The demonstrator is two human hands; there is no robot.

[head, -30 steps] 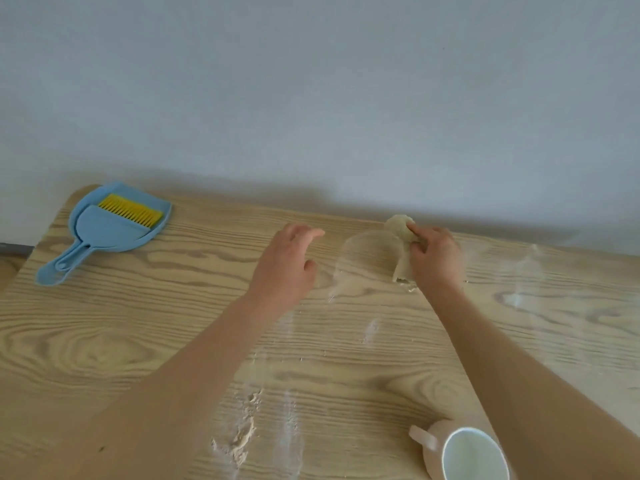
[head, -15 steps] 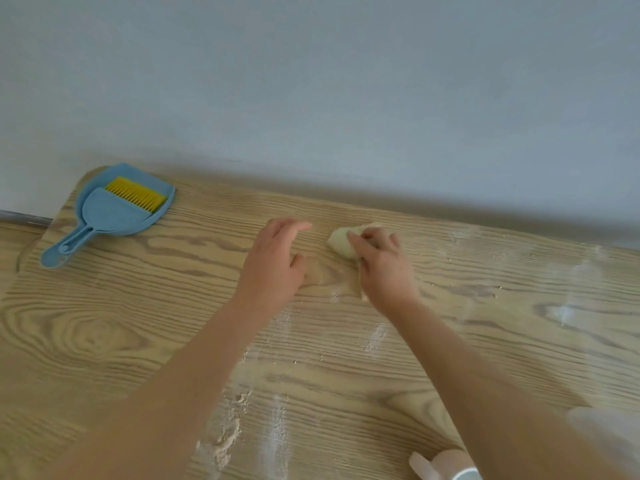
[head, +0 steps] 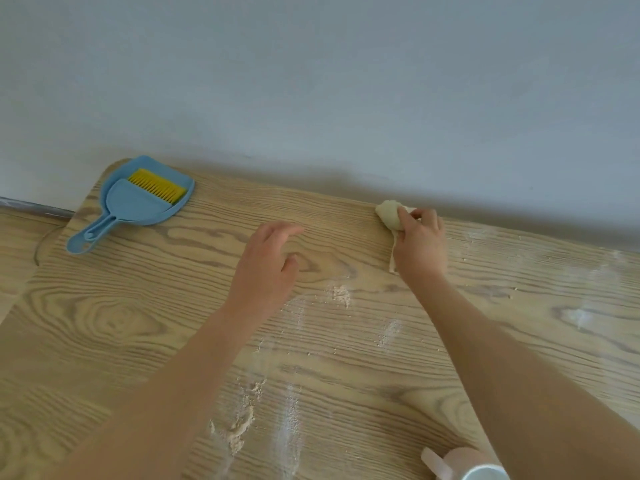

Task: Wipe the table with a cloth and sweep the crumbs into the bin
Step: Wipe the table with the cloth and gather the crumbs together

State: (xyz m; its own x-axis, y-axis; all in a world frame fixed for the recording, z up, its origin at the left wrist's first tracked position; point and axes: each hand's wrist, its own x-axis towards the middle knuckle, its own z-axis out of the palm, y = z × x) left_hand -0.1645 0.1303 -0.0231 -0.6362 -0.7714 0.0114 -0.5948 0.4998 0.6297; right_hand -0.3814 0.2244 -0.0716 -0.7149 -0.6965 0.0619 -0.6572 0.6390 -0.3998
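Head view. The right hand (head: 420,244) is reaching out to the far edge of the table (head: 138,306), forearm stretching diagonally from the lower right corner. Its fingers are curling round a bunched pale yellow cloth (head: 389,214), gripping it with the knuckles up. The cloth is lying against the tabletop near the wall (head: 311,81), a wad sticking out to the left of the fingers and a thin strip trailing out under the palm's left side.

The left hand (head: 268,261) is extending palm down over the middle of the table, fingers loose and nearly straight, thumb splaying right, holding nothing. Whether it is touching the wood or hovering cannot be told.

Crumbs (head: 242,420) and pale powdery streaks are lying between and below the two forearms, with more smears out to the right.

A blue dustpan (head: 138,206) is sitting at the far left corner with a yellow-bristled brush (head: 157,187) nesting in it.

A pink mug (head: 464,465) is being cut off by the bottom edge, the right forearm covering part of it. Most of the cloth is hiding under the right hand.
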